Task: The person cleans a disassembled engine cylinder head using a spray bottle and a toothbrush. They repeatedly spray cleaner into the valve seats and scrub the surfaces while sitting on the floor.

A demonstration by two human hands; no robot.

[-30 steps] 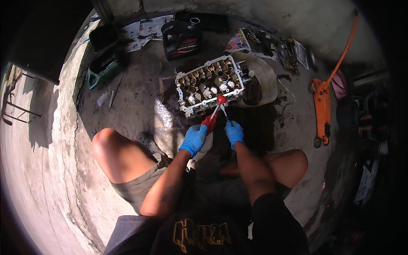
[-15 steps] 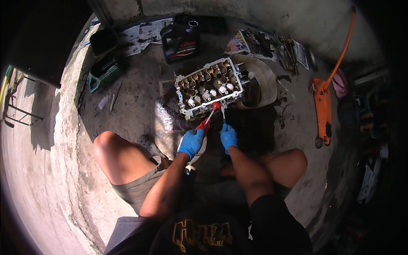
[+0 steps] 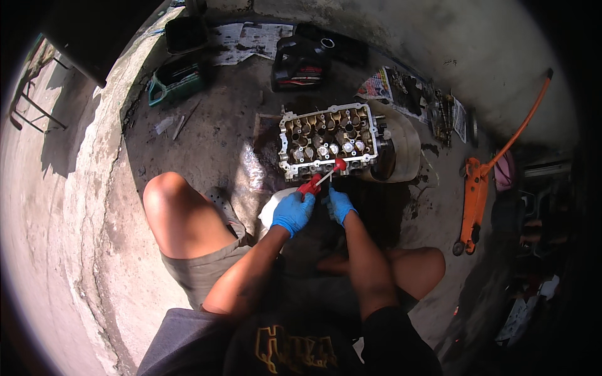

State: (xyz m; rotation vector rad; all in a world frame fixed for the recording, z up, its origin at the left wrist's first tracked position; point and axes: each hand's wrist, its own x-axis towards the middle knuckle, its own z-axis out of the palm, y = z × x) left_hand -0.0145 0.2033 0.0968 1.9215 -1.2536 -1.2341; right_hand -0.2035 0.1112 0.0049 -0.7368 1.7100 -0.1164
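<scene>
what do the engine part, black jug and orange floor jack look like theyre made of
Engine part: bare cast metal, perhaps aluminium, judging by its silvery rim and brown-stained recesses. Black jug: probably moulded plastic, from its bottle-like shape; shadow obscures its finish. Orange floor jack: likely painted metal, from its solid orange colour.

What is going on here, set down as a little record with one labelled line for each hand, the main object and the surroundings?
Left hand: blue-gloved, gripping a red tool with a pale shaft
Right hand: blue-gloved, holding a slim tool
Main object: metal engine part with rows of round wells
Contact: red tool's round end overlaps its near edge; touching unclear
Behind: black jug, green container
Right side: orange floor jack
</scene>
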